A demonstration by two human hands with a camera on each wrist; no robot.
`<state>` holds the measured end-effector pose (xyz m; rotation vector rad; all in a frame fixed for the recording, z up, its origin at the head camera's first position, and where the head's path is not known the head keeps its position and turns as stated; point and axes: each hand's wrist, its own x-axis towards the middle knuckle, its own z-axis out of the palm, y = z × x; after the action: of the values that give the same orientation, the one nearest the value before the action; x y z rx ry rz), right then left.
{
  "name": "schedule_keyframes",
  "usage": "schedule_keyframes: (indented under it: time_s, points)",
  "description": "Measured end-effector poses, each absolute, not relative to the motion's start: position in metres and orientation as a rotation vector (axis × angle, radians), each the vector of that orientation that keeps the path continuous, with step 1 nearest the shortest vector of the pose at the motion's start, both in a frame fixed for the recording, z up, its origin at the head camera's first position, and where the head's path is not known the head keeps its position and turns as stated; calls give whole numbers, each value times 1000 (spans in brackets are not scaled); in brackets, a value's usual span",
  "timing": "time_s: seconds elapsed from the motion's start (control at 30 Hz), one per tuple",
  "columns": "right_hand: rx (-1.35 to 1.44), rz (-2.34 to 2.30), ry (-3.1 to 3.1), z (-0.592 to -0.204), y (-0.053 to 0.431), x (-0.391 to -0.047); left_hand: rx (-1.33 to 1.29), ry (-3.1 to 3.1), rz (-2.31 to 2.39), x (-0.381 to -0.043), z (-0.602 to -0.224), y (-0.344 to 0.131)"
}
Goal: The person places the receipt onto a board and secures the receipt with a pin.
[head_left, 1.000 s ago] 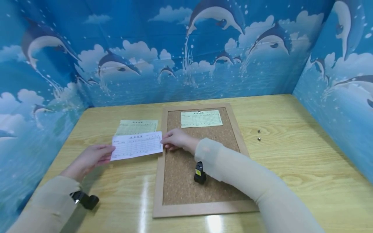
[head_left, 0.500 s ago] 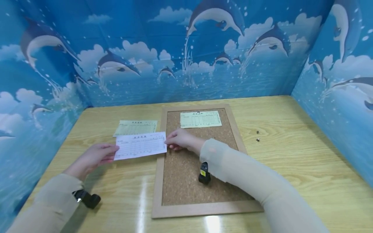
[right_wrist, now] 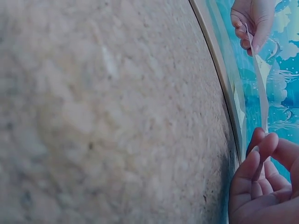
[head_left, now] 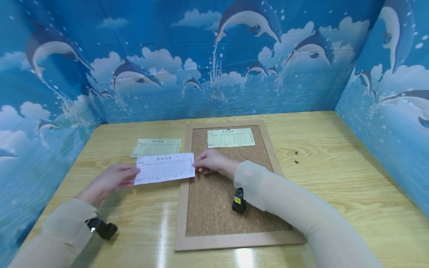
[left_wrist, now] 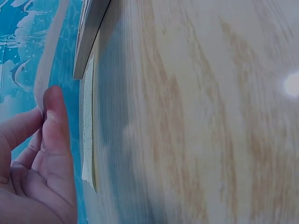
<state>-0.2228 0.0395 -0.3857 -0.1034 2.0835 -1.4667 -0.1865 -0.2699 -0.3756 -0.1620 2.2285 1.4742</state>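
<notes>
A white printed form slip (head_left: 164, 169) is stretched between both hands, its right end overlapping the left frame of the corkboard (head_left: 231, 197) in the head view. My left hand (head_left: 115, 179) pinches the slip's left edge between thumb and fingers, and the left wrist view shows this paper (left_wrist: 50, 51) edge-on, raised off the table. At the slip's right edge, my right hand (head_left: 211, 162) pinches it over the cork. The right wrist view shows the slip (right_wrist: 262, 93) running from the right fingertips up to the left hand (right_wrist: 254, 23).
A pale green form slip (head_left: 231, 137) is fixed near the board's top with a pushpin (head_left: 228, 130). Another green slip (head_left: 156, 145) lies on the table (head_left: 335, 193), behind the white one. Two small metal pins (head_left: 296, 161) lie right of the board. A dolphin-print curtain (head_left: 187, 96) borders the table.
Both hands have shifted slightly rightward with the white slip, so its right end now reaches over the board's left edge. The green slips and pins stay put.
</notes>
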Motion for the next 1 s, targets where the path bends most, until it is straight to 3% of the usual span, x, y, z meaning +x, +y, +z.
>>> schedule_keyframes:
  time_s: [1.0]
  points:
    - [-75,-1479,2097,-384,60,-222,-151,2224,1463,-192,-378,-249]
